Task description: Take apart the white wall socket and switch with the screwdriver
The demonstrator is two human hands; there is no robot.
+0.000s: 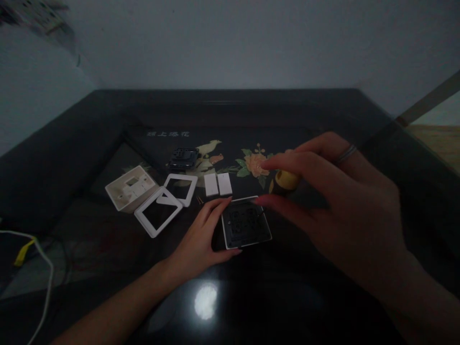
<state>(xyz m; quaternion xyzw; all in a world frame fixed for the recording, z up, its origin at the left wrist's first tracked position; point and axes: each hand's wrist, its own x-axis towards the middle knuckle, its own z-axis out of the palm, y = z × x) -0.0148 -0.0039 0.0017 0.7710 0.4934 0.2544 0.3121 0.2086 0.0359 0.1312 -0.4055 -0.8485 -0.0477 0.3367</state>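
My left hand [204, 235] grips the left side of a white wall-switch box [269, 230], with fingers at its far edge and thumb at its near edge. A black switch module [246, 223] sits inside the white rim. Over the box's right side, my right hand [334, 201] is curled around a screwdriver with a yellow and dark handle [287, 180]. Its shaft is hard to make out in the dim light; a thin dark tip seems to show near the box's right edge. A small screw head [229, 223] shows at the module's left.
Left of the box lie two white frames [143, 216], overlapping, and an open white back box [124, 203]. Two white rocker plates [224, 184] and another black module [183, 158] lie behind. Small screws [200, 200] rest near my left hand. A white cable [50, 278] hangs at left.
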